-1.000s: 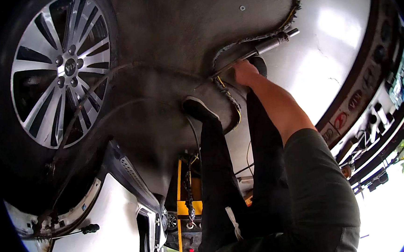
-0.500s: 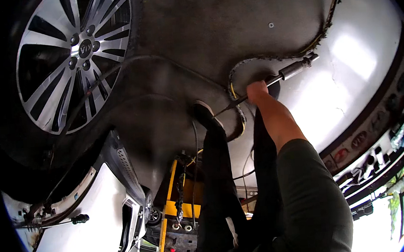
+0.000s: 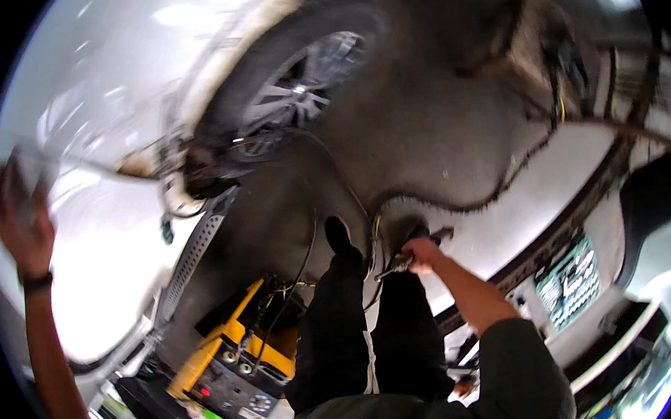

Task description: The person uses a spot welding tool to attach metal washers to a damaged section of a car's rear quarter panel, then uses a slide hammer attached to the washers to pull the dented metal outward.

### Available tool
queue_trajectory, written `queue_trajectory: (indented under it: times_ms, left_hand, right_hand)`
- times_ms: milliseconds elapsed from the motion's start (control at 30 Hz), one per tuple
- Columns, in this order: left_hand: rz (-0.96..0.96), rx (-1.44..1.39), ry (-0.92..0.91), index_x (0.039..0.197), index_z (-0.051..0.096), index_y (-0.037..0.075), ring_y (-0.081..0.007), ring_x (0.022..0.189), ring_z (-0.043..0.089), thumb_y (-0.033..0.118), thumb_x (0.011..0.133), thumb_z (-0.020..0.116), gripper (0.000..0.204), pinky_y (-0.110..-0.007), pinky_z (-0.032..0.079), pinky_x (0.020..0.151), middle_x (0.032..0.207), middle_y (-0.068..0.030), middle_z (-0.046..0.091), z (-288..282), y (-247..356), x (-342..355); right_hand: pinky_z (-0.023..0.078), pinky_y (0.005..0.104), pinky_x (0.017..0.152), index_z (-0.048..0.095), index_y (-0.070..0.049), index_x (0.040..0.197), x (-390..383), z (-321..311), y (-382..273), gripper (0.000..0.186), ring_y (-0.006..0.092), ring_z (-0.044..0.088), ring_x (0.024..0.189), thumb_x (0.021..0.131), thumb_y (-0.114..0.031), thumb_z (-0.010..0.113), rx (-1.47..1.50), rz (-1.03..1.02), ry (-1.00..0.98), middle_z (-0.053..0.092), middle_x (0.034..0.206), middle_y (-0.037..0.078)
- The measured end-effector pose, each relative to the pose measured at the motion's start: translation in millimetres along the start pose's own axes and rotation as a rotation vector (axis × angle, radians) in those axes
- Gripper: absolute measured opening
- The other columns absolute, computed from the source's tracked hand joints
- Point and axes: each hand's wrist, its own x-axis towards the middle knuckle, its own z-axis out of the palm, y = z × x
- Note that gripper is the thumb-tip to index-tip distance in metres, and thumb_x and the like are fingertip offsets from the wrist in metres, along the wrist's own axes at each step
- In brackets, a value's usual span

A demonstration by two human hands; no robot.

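My right hand (image 3: 420,256) is wrapped round a slide hammer (image 3: 395,265), a dark metal rod tool held low in front of my legs. Its outline is partly smeared by motion. Far to the left, my left hand (image 3: 21,216) is raised with fingers apart, against or just over the white car body (image 3: 98,257); whether it touches cannot be made out. A dark band circles that wrist. A thin rod runs across the bodywork near those fingers, blurred.
A yellow-framed machine (image 3: 228,338) with knobs and cables stands at lower left. A thick cable (image 3: 467,206) snakes over the floor. The car's wheel (image 3: 304,91) is at upper left. A green tool case (image 3: 570,282) lies open at right, below a brownish box (image 3: 533,32).
My view has swung, bringing the machine and tool case into sight. My left hand has appeared at the car body. The slide hammer has come closer to my legs, still in my right hand.
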Motion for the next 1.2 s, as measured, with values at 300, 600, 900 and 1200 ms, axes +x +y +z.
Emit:
queue_trajectory:
  times_ms: [300, 600, 900, 1200]
  left_hand:
    - [-0.276, -0.262, 0.082, 0.112, 0.069, 0.007, -0.0344, 0.119, 0.054, 0.027, 0.064, 0.077, 0.053, -0.072, 0.024, 0.113, 0.120, -0.0127, 0.062, -21.4, -2.3, -23.0]
    - [-0.261, -0.409, 0.378, 0.101, 0.066, 0.004, -0.0296, 0.105, 0.057, 0.028, 0.064, 0.076, 0.045, -0.058, 0.034, 0.115, 0.111, -0.0103, 0.060, -33.9, -7.1, -22.3]
    - [-0.569, -0.486, 0.459, 0.114, 0.069, 0.011, -0.0272, 0.111, 0.063, 0.021, 0.074, 0.075, 0.042, -0.057, 0.030, 0.118, 0.115, -0.0070, 0.066, -23.7, 61.3, -37.7]
    - [-2.056, -2.357, -0.658, 0.122, 0.062, 0.005, -0.0286, 0.096, 0.067, 0.025, 0.099, 0.047, 0.034, -0.040, 0.054, 0.080, 0.106, -0.0141, 0.069, -126.5, 541.4, -184.0]
  right_hand:
    - [0.044, 0.0355, 0.064, 0.056, 0.000, 0.075, -91.7, -83.8, -271.8, 0.029, 0.0113, 0.046, 0.070, 0.091, -0.019, 0.073, 0.583, -0.239, -0.007, 0.048, 0.069, 0.003]
    - [0.034, 0.0281, 0.057, 0.048, -0.006, 0.069, -144.1, -129.1, -452.1, 0.041, 0.0066, 0.038, 0.063, 0.096, -0.027, 0.072, 0.366, -0.558, -0.070, 0.040, 0.065, -0.005]
    - [0.029, 0.0257, 0.057, 0.045, -0.011, 0.068, -179.7, -126.0, -520.2, 0.038, 0.0060, 0.037, 0.065, 0.098, -0.019, 0.068, 0.635, -0.527, -0.484, 0.043, 0.068, -0.006]
    - [0.031, 0.0262, 0.055, 0.050, -0.011, 0.070, -167.4, -153.6, -525.5, 0.032, 0.0067, 0.038, 0.057, 0.097, -0.019, 0.066, 0.835, -0.354, -0.951, 0.045, 0.064, -0.005]
